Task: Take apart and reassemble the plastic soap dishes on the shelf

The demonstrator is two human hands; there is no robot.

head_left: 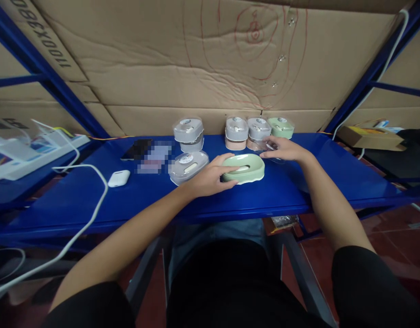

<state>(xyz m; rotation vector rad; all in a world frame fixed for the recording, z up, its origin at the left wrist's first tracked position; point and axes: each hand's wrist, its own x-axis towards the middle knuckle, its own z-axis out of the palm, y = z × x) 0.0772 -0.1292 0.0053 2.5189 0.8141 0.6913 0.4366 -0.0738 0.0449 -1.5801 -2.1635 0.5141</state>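
In the head view, a light green oval box (248, 175) sits on the blue table with its clear cover off and a small pale piece showing in its hollow top. My left hand (215, 175) grips its left end, thumb along the front side and fingers over the rim. To the right of the box, my right hand (285, 149) has its fingers curled at a clear plastic lid (276, 159), partly hidden under the hand. A grey oval box (188, 167) with a clear cover and round label lies just left of my left hand.
Stacked grey and pink boxes (236, 131), another grey stack (188, 134) and a covered green box (281, 127) stand along the cardboard back wall (144, 91). A white earbud case (118, 178), a dark phone (136, 149) and a white cable (102, 196) lie left.
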